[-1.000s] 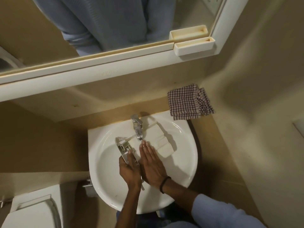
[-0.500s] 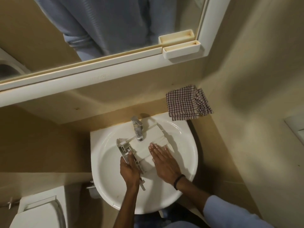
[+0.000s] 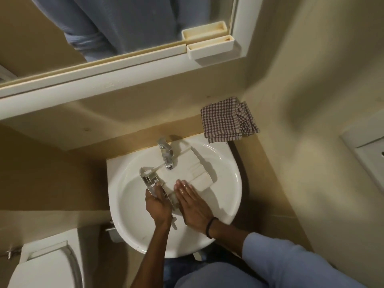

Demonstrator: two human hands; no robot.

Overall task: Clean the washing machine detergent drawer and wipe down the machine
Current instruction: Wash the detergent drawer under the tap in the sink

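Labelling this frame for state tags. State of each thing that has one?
detergent drawer: lying in the sink under the faucet
left hand: grips its front panel
right hand: flat on the drawer, fingers straight
faucet: flow cannot be told
checked cloth: folded, on the ledge by the sink
toilet lid: down

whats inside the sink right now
The drawer lies in the sink under the faucet. The left hand grips its front panel; the right hand lies flat on its body. The drain is hidden beneath them.
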